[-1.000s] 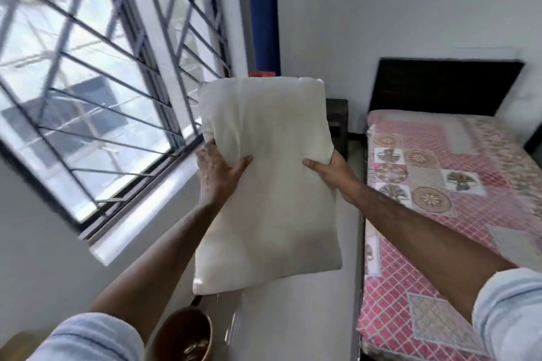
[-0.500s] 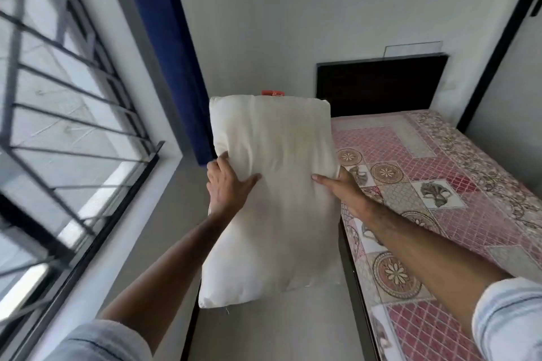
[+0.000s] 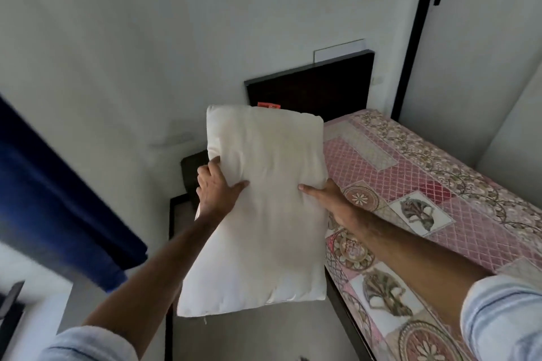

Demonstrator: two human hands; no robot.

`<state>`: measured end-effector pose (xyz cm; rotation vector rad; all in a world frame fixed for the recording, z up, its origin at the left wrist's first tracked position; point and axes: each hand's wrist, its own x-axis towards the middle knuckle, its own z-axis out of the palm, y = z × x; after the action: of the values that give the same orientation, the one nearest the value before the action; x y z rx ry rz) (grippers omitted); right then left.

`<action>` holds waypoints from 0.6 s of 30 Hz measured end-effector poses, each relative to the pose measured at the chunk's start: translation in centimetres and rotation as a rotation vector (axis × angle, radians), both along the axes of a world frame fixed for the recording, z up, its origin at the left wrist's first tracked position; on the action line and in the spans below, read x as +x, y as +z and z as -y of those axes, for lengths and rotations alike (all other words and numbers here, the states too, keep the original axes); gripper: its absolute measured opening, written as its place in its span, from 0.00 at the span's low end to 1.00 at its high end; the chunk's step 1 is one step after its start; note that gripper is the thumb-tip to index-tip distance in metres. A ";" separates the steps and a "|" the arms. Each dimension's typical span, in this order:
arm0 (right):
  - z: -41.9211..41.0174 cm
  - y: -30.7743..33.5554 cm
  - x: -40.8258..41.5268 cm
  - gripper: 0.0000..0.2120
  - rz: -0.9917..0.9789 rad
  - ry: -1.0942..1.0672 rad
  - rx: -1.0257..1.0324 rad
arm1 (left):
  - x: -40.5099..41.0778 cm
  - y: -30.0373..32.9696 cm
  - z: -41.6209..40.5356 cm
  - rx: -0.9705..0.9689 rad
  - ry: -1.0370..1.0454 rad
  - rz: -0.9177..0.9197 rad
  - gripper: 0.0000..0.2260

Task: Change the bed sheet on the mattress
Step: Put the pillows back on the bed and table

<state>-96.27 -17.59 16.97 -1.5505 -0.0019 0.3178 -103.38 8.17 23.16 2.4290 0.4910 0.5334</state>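
A bare cream pillow (image 3: 264, 214) with a small orange tag at its top hangs upright in front of me, over the floor beside the bed. My left hand (image 3: 215, 190) grips its left edge, thumb across the front. My right hand (image 3: 331, 199) grips its right edge the same way. To the right lies the mattress under a pink patterned bed sheet (image 3: 416, 193), spread flat up to the dark headboard (image 3: 311, 88).
A dark bedside stand (image 3: 190, 170) sits behind the pillow against the white wall. A blue curtain (image 3: 52, 202) hangs at the left. A dark-framed white wardrobe door (image 3: 475, 38) stands beyond the bed at right. Grey floor (image 3: 249, 337) runs between me and the bed frame.
My view has swung right, away from the barred window toward the headboard. Both hands keep the same hold on the pillow, which has moved with me toward the head of the bed.
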 end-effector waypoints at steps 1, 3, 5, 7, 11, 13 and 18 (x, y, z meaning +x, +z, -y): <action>-0.6 -0.2 2.5 0.24 -0.018 -0.022 -0.014 | 3.1 0.0 -0.7 -0.004 -0.020 -0.014 0.44; -1.4 -0.2 7.6 0.32 -0.050 -0.068 -0.010 | 9.5 0.5 -1.7 -0.001 -0.065 -0.024 0.42; -2.2 -0.1 12.2 0.30 -0.066 -0.106 -0.001 | 15.3 0.9 -2.5 0.023 -0.107 -0.017 0.41; -3.0 0.1 16.4 0.27 -0.093 -0.140 -0.001 | 20.9 0.9 -3.1 0.048 -0.154 -0.017 0.41; -3.8 -1.7 24.8 0.28 -0.119 -0.210 0.022 | 31.9 -0.1 -4.1 0.040 -0.270 -0.048 0.41; -4.2 -3.0 29.2 0.33 -0.141 -0.268 0.041 | 37.8 -1.3 -4.6 0.049 -0.343 -0.070 0.41; -5.7 -5.4 38.8 0.23 -0.222 -0.394 0.112 | 52.1 -4.3 -5.8 0.048 -0.514 -0.153 0.39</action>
<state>-57.47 -11.86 11.52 -1.3624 0.4474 0.1709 -51.29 13.97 18.82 2.5195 -0.0953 0.1408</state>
